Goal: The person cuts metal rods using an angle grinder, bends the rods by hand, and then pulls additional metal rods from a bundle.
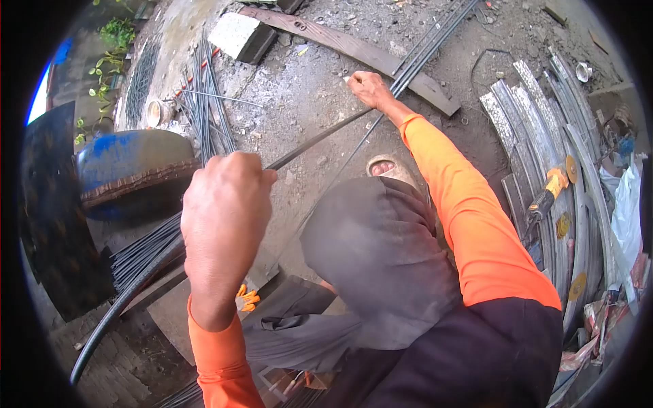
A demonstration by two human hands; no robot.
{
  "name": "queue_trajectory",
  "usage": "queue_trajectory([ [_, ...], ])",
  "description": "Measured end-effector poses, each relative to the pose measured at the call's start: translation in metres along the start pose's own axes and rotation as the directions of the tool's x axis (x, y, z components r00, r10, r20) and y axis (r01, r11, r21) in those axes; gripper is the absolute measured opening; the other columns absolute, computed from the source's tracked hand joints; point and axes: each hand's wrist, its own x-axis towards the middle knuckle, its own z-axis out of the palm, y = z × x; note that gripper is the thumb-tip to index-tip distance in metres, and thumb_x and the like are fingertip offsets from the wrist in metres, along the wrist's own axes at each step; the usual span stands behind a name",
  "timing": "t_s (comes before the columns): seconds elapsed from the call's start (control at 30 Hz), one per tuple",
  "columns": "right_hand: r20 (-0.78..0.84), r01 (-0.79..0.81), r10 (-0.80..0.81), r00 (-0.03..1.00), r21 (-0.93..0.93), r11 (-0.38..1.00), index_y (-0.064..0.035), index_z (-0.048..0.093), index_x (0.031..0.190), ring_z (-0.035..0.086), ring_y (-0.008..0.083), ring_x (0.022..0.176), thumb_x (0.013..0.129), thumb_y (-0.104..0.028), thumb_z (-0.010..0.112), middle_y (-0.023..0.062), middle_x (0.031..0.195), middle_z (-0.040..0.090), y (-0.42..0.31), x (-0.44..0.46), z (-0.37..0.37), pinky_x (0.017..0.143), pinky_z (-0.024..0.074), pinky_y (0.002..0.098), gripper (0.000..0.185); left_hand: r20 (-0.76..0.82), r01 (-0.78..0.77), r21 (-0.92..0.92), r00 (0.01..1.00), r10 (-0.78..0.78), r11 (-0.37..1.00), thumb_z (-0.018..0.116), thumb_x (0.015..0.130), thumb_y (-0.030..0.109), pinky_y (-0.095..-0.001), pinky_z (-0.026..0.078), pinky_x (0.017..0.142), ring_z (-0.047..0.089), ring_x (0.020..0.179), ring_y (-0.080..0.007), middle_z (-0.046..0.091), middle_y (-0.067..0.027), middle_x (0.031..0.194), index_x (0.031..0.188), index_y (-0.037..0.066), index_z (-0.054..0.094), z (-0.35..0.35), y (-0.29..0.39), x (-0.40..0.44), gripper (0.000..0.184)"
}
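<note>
My left hand [228, 224] is closed in a fist around a long dark steel rod [320, 137]. The rod curves down past the fist to the lower left and runs up toward my right wrist. Farther off, my right hand [369, 90] has its fingers curled together. What they hold, if anything, is too small to make out. Just beyond that wrist, several thin steel bars [445, 30] extend to the upper right, crossing a wooden plank [360, 51].
Left of me are a rusty blue-painted drum [136, 160] and a bundle of thin rods [146, 251]. A concrete block [241, 35] sits ahead. Curved metal strips [530, 129] and an angle grinder [547, 194] lie right. An orange glove [247, 298] is near my left forearm.
</note>
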Motion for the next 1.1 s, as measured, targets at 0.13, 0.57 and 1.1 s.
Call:
queue_trajectory([
  [0.13,-0.14,-0.028,0.037,0.989,0.067,0.997,-0.002,0.069,0.101,0.069,0.0395,0.095,0.095,-0.042,0.058,0.0224,0.097,0.072,-0.007,-0.021,-0.007,0.086,0.0526,0.0449,0.043,0.031,0.074,-0.059,0.997,-0.072,0.996,0.07,0.089,0.023,-0.0494,0.051,0.07,0.065,0.077,-0.0399,0.066,-0.0214,0.077,0.079,0.001,0.069,0.02,-0.007,-0.021,0.024],
  [0.57,0.179,0.115,-0.106,0.978,-0.041,0.993,-0.0023,0.062,0.104,0.067,0.0361,0.098,0.093,-0.024,0.061,0.0192,0.098,0.069,0.027,-0.22,-0.056,0.083,0.0515,0.0442,0.024,0.31,0.37,-0.569,0.924,-0.226,0.734,0.068,0.093,0.027,-0.0457,0.052,0.072,0.071,0.081,-0.0399,0.065,-0.0304,0.085,0.098,-0.002,0.072,0.339,-0.118,-0.113,0.029],
  [1.1,0.243,0.646,-0.697,0.675,-0.65,0.4,-0.0031,0.059,0.112,0.062,0.0326,0.103,0.09,-0.022,0.068,0.0144,0.104,0.064,-0.25,-0.173,-0.195,0.092,0.0487,0.0438,0.031,-0.155,0.101,-0.15,0.98,-0.124,0.984,0.072,0.091,0.033,-0.0481,0.055,0.07,0.071,0.076,-0.038,0.07,-0.0231,0.079,0.08,-0.001,0.072,0.066,-0.051,-0.071,0.036],
])
